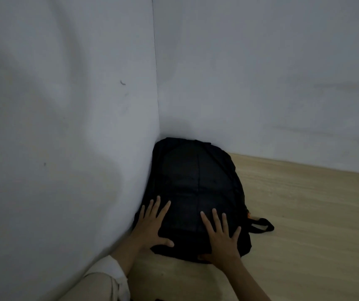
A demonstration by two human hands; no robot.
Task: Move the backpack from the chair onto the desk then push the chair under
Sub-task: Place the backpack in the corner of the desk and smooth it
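Note:
A black backpack (196, 187) lies flat on the light wooden desk (309, 224), pushed into the corner where two white walls meet. Its carry loop (262, 225) sticks out to the right. My left hand (152, 224) rests flat on the bag's near left part, fingers spread. My right hand (221, 237) lies flat on its near right part, fingers spread, thumb at the bag's front edge. Neither hand is closed around the bag. The chair is out of view.
White walls close off the desk on the left (65, 127) and at the back (272, 83). Bare wooden desk surface stretches to the right of the bag. A pale sleeve (107, 279) covers my left forearm at the bottom.

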